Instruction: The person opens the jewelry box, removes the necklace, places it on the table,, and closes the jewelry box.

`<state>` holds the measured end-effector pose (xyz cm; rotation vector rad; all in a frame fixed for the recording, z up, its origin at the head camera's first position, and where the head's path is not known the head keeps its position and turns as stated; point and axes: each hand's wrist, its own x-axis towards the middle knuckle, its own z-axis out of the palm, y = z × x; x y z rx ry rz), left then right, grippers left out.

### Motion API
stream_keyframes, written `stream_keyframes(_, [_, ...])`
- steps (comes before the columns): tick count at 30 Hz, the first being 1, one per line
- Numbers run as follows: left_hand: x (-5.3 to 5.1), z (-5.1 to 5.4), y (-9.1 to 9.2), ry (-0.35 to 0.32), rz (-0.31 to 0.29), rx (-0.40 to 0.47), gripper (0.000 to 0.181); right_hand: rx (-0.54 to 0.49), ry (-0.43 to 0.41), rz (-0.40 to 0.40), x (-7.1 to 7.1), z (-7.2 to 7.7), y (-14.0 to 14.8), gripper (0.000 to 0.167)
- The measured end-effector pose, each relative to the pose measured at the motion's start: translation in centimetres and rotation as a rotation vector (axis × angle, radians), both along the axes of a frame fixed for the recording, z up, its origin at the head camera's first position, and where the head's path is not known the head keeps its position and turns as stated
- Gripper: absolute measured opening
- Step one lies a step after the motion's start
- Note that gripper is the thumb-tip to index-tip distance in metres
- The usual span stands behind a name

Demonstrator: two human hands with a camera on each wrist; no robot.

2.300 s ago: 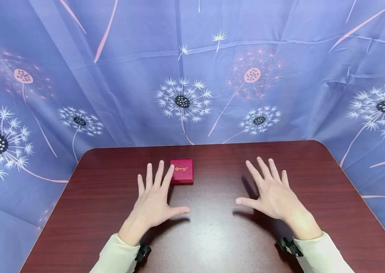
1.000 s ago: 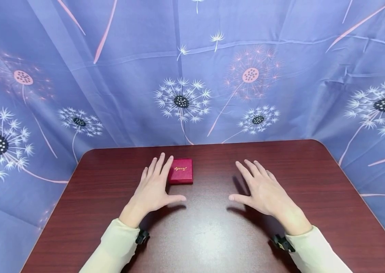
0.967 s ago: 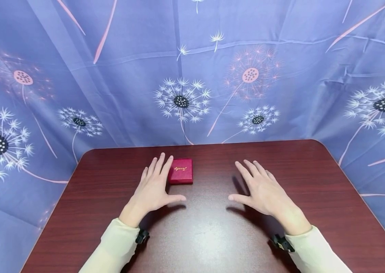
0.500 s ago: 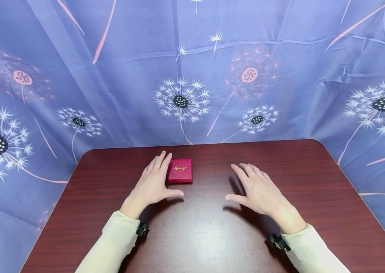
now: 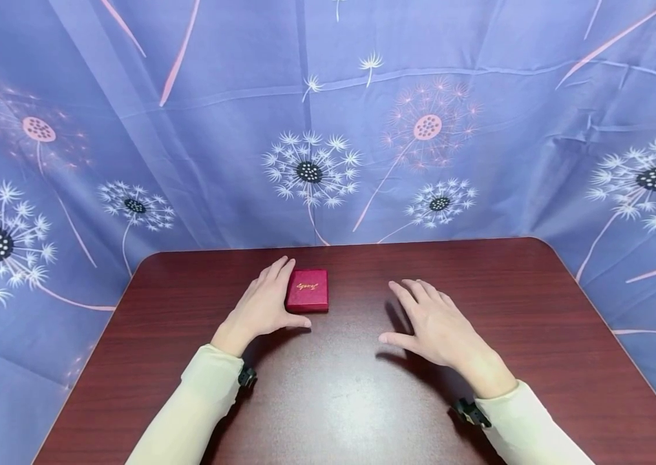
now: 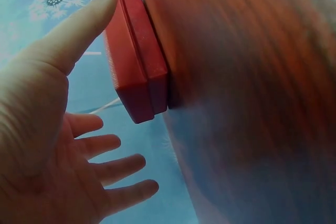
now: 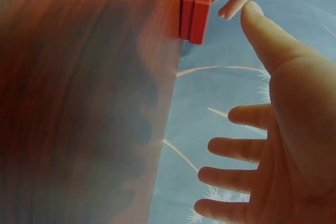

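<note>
A blue cloth (image 5: 217, 161) printed with dandelions hung behind and to both sides of a dark reddish wood bench (image 5: 537, 310) with a glare on its near part. From the left, a pale left sleeve (image 5: 200, 400) led past a black left wrist device (image 5: 247, 376) to the left hand (image 5: 259, 309), which had slid forward over the last couple of seconds while its fingers drew in from a wide spread. Its grip stood apart, fingers along the left side of the red box (image 5: 308, 290) and thumb near the front; whether skin met box could not fairly be told. The box, gold lettering on its lid, lay flat near the far edge, left of centre, apparently unmoved. Farther right, the right hand (image 5: 438, 329) had drifted inward, its grip also apart, fingers slightly bent, well away from the box. A black right wrist device (image 5: 470, 413) and pale right sleeve (image 5: 528, 423) followed. The shift seemed to put the box within the left hand's span alone, with nothing yet held.
</note>
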<state>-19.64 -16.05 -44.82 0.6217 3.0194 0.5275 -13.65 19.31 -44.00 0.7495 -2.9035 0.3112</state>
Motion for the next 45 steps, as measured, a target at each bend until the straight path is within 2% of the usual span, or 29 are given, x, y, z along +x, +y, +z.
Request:
stream_keyframes(10, [-1.3,0.1,0.5,-0.027,-0.032,-0.051,0.132,-0.005,0.025,0.026,0.0,-0.2,-0.5,0.104])
stream_keyframes(18, [-1.7,-0.2,0.5,-0.091,-0.029,-0.047,0.123,0.008,0.016,0.032,0.2,-0.2,-0.8,0.106])
stream_keyframes(23, [-2.1,-0.6,0.3,-0.108,-0.037,-0.034,0.116,0.006,0.020,0.034,0.2,-0.2,-1.0,0.105])
stream_keyframes(33, [-2.2,-0.9,-0.1,-0.090,-0.065,0.008,0.099,-0.009,0.002,0.042,0.3,-0.2,-1.4,0.106])
stream_keyframes(40, [-2.0,-1.2,-0.3,-0.056,-0.081,0.047,0.096,-0.023,-0.009,0.040,0.2,-0.3,-1.5,0.106])
stream_keyframes(45, [-1.7,-0.9,-0.1,-0.043,-0.080,0.062,0.096,-0.021,0.001,0.044,0.2,-0.2,-1.5,0.106])
